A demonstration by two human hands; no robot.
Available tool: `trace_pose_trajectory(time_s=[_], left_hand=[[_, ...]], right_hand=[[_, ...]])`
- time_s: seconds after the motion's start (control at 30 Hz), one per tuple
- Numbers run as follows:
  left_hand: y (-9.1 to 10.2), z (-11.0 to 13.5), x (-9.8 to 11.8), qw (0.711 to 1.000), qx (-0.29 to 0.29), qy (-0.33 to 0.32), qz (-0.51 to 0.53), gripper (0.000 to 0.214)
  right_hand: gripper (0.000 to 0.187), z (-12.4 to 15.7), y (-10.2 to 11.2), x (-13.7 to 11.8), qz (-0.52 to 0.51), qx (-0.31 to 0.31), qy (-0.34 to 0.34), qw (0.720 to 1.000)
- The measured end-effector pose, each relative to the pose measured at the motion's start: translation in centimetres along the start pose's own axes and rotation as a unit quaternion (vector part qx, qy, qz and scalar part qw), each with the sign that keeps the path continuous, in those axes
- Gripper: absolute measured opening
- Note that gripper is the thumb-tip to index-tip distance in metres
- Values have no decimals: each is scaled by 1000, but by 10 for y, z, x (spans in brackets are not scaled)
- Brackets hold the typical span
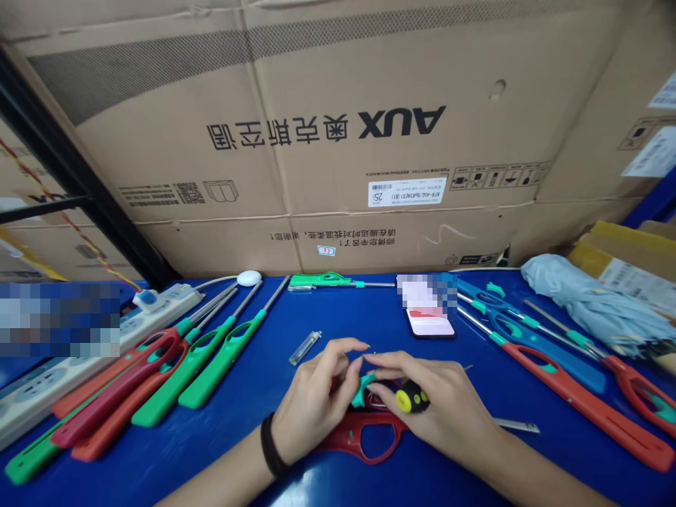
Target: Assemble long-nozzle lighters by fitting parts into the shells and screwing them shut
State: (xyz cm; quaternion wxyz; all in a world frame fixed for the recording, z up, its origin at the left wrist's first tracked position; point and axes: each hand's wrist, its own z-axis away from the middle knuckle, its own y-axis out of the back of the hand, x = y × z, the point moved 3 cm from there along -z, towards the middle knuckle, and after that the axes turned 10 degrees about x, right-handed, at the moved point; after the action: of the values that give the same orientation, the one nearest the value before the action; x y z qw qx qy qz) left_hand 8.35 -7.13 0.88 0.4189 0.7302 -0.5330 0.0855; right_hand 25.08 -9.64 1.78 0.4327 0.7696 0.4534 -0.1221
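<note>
1. The left hand [317,405] comes in from the lower edge with a black band at the wrist. Its palm is turned inward and its fingers are curled and clamped on the red lighter [364,435], thumb and forefinger pinched together above the teal trigger [363,391].
2. The right hand [446,412] lies knuckles up, closed around a screwdriver [412,400] with a yellow and black grip. Its fingertips meet those of the left hand.
3. The red lighter lies flat on the blue table [227,429], near the front edge, between both hands.
4. A small metal piece [305,347] lies just left of the hands and a metal strip [517,425] just right.
5. Open table runs ahead to the phone [430,322]. Rows of lighters close the left [174,370] and right [554,362] sides, and a cardboard box [338,141] walls the back.
</note>
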Motion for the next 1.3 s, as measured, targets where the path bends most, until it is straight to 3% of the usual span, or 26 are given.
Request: trace_pose_trajectory(time_s=[0.1,0.27,0.43,0.53,0.73,1.3], left_hand=[[3,-1,-3,997,25,-63,-33,23],[3,0,4,982,10,-183,-44,21],[5,-8,-3,988,-41,-113,-95,16],[6,-11,-8,986,-92,-105,-94,11],[6,-11,-8,982,-154,-84,-74,9],[2,-13,-7,982,-169,-55,-58,5]], right_hand=[[14,1,-1,-3,3,-19,-17,1000],[11,-1,2,-4,77,-81,22,993],[11,-13,24,15,134,-100,21,986],[11,-19,36,26,152,-113,19,982],[14,-19,40,26,156,-171,24,972],[14,-18,36,29,139,-218,-11,966]])
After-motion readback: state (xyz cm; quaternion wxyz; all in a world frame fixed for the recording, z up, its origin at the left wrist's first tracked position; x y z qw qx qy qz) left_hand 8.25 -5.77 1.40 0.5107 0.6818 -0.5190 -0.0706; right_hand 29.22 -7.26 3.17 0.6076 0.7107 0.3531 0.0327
